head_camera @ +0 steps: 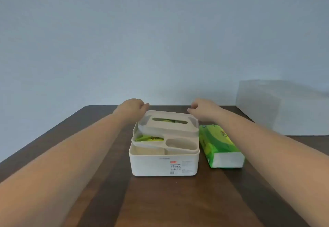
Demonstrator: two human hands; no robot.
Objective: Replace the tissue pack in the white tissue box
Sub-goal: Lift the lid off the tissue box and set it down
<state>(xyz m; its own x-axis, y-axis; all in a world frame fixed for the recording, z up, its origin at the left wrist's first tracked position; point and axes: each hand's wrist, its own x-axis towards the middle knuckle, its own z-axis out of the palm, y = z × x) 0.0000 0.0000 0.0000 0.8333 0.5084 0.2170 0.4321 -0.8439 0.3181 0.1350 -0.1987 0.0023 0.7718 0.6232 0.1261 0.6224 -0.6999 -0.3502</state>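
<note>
The white tissue box (163,164) stands mid-table with a label on its front wall. Its white lid (168,125), with a slot on top, is tilted up at the near side and lifted off the box rim. Green packaging (151,138) shows through a gap under the lid and through the slot. My left hand (133,106) grips the lid's far left corner. My right hand (201,109) grips its far right corner. A full green tissue pack (219,145) lies flat on the table, just right of the box.
The dark wooden table (160,200) runs to a plain wall at the back. A pale translucent box (283,107) stands at the table's far right corner.
</note>
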